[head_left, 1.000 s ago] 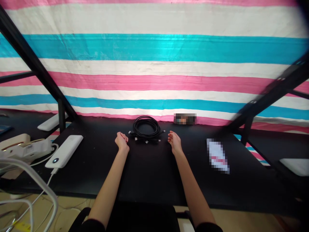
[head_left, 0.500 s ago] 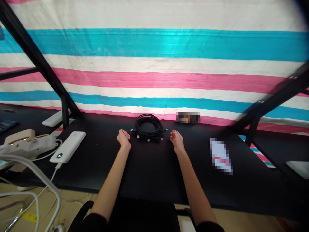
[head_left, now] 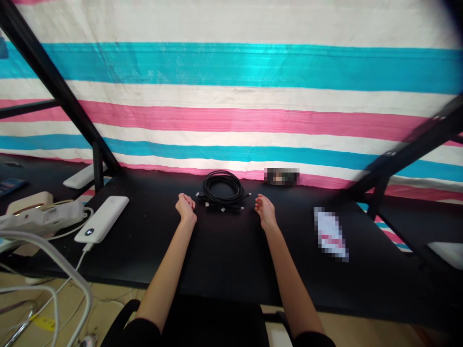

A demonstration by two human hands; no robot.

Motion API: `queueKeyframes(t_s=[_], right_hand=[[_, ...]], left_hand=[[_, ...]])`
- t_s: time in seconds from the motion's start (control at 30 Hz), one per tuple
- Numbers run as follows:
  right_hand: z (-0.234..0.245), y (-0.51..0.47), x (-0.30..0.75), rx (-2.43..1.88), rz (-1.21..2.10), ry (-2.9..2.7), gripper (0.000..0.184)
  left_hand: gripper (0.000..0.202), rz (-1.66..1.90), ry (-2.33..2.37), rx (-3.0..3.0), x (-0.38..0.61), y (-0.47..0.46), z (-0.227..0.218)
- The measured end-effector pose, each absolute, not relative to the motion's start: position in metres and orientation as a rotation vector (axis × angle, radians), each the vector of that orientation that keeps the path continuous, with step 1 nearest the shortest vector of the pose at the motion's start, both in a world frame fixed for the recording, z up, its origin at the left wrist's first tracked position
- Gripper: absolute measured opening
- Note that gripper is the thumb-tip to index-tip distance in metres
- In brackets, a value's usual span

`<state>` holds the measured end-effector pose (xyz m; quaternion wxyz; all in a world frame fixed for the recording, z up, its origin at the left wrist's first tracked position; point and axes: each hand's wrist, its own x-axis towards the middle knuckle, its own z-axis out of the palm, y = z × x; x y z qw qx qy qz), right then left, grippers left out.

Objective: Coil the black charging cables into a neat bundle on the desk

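A coil of black cables (head_left: 222, 188) with several small plug ends lies on the black table (head_left: 224, 250), near the striped cloth wall. My left hand (head_left: 185, 207) rests on the table just left of the coil, its fingers curled loosely with nothing in them. Just right of the coil rests my right hand (head_left: 265, 210), fingers curled the same way and holding nothing. Neither hand touches the cables.
A white power bank (head_left: 102, 219) with a lit indicator lies at the left, a white cable running from it. Beside it sits a white power strip (head_left: 39, 217). Black frame struts (head_left: 54, 84) slant up on both sides. A small packet (head_left: 331, 232) lies at the right.
The view shifted slightly between the earliest frame and now, so everything sits a little higher. Both hands stay in the same place beside the coil.
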<state>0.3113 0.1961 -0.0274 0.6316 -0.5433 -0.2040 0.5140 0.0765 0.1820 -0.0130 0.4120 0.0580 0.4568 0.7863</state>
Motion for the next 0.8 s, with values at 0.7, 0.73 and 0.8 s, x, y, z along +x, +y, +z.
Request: queueKeyframes(t_s=[0.7, 0.73, 0.8], right_hand=[[-0.0270, 0.1962, 0.3124, -1.234, 1.193, -0.454, 0.014], [-0.0270, 0.1962, 0.3125, -1.233, 1.194, -0.454, 0.014], [-0.0269, 0.1963, 0.3127, -1.231, 1.195, -0.453, 0.013]], left_hand=[[0.034, 1.978, 1.156, 0.139, 0.0772, 0.1823, -0.0134], [0.034, 1.979, 1.156, 0.140, 0.0772, 0.1822, -0.0132], [0.034, 1.979, 1.157, 0.143, 0.0774, 0.1819, -0.0128]])
